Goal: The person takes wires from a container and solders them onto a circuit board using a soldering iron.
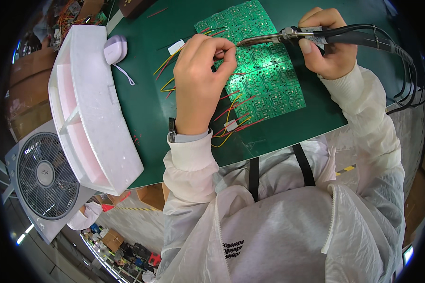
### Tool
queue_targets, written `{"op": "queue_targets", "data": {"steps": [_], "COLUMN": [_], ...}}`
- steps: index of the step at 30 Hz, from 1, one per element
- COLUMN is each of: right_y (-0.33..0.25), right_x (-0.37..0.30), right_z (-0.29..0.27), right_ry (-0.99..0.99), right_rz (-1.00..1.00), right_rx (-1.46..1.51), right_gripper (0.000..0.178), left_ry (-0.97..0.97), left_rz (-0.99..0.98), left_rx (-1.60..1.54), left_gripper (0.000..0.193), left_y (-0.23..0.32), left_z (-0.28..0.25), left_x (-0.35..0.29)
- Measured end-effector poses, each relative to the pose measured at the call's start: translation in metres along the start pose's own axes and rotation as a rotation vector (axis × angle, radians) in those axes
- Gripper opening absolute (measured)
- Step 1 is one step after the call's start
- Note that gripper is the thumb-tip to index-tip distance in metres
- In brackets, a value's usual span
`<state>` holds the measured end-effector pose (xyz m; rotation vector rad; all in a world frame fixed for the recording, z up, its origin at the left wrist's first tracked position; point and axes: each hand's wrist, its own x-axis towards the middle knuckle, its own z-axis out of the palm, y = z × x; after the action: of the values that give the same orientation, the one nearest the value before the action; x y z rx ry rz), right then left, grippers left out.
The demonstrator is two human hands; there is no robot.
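Note:
My right hand (332, 49) is closed around the handle of a soldering iron (354, 37), which has a metal clamp and a long thin tip pointing left. The tip reaches over a green panel of circuit boards (278, 80), close to the pinched fingertips of my left hand (198, 70). Whatever lies between those fingers is too small and hidden to name. Red and yellow wires (229, 111) extend from the panel's left edge, some ending in a white connector (231, 125). Another white connector (176, 47) with wires lies left of my left hand.
A white foam tray (96, 94) with compartments stands along the table's left side, beside a lilac earbud case (115, 49) with a strap. Beyond it is a grey box fan (45, 174). Black cables (406, 70) run from the iron down the right side. The table mat (151, 137) is green.

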<state>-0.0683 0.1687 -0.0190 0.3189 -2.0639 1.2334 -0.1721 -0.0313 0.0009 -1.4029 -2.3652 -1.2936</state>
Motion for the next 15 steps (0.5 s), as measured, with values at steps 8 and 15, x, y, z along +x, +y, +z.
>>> {"op": "queue_targets", "data": {"steps": [8, 15], "right_y": [-0.0023, -0.0015], "right_x": [-0.0005, -0.0005], "right_z": [0.0003, -0.0005], "right_ry": [0.002, 0.0], "right_rz": [0.008, -0.01], "right_rx": [0.002, 0.004], "right_gripper": [0.022, 0.024], "left_ry": [-0.011, -0.004], "left_rz": [0.012, 0.029], "left_rx": [0.01, 0.023], "left_gripper": [0.012, 0.013], "left_y": [0.001, 0.0011], "left_z": [0.0007, 0.001], "left_x": [0.0, 0.0007]}}
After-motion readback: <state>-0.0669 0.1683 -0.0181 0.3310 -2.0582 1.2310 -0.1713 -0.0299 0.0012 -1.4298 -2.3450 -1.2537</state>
